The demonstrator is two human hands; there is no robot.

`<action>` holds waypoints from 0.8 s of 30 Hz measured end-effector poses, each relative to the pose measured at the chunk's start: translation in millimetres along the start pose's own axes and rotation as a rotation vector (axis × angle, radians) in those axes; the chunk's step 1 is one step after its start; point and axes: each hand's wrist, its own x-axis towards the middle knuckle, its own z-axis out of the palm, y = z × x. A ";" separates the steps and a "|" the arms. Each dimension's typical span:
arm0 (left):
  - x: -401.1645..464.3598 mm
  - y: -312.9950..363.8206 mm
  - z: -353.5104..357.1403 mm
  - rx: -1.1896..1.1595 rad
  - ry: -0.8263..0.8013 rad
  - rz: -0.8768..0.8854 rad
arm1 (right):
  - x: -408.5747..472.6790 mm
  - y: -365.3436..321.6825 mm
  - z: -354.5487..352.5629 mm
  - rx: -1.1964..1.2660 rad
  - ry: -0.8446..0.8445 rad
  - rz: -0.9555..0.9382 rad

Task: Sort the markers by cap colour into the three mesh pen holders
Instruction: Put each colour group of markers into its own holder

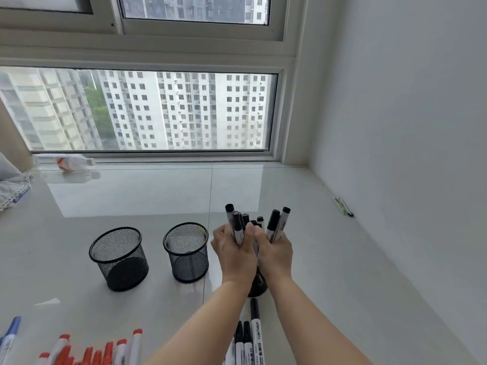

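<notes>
Both my hands hold a bunch of black-capped markers (238,227) upright over the third mesh holder (258,285), which my wrists mostly hide. My left hand (232,251) grips the left part of the bunch, my right hand (275,252) the right part (276,225). Two black mesh holders stand to the left with nothing visible inside: one (118,258) far left, one (186,251) beside my left hand. Several red-capped markers (92,351) lie at the bottom left, blue-capped ones (10,335) at the far left edge, and more black-capped markers (250,335) between my forearms.
The glossy white tiled sill (263,185) runs to a window at the back and a white wall on the right. A plastic bottle (71,162) lies by the window at left, cloth (10,185) at the far left, and a small pen-like object (342,206) by the wall.
</notes>
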 end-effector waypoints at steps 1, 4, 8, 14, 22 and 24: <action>-0.3 -1.2 2.0 -0.015 -0.002 -0.021 | 0.0 0.2 -0.3 0.003 0.002 -0.007; -2.2 -9.4 3.6 -0.007 -0.030 -0.057 | -0.5 -0.5 -1.0 0.041 -0.008 -0.012; -5.3 -23.3 -4.6 0.112 -0.141 -0.072 | -0.2 1.9 0.7 0.049 -0.012 0.024; 0.9 -11.3 -15.9 0.208 -0.126 -0.052 | 10.1 -6.2 -14.2 0.061 -0.005 0.052; 7.1 -4.6 -20.6 0.365 -0.219 0.103 | 8.6 -17.9 -22.1 -0.281 -0.020 -0.257; 3.1 -8.8 -27.7 0.364 -0.252 0.132 | 5.9 -15.0 -23.1 -0.403 -0.057 -0.302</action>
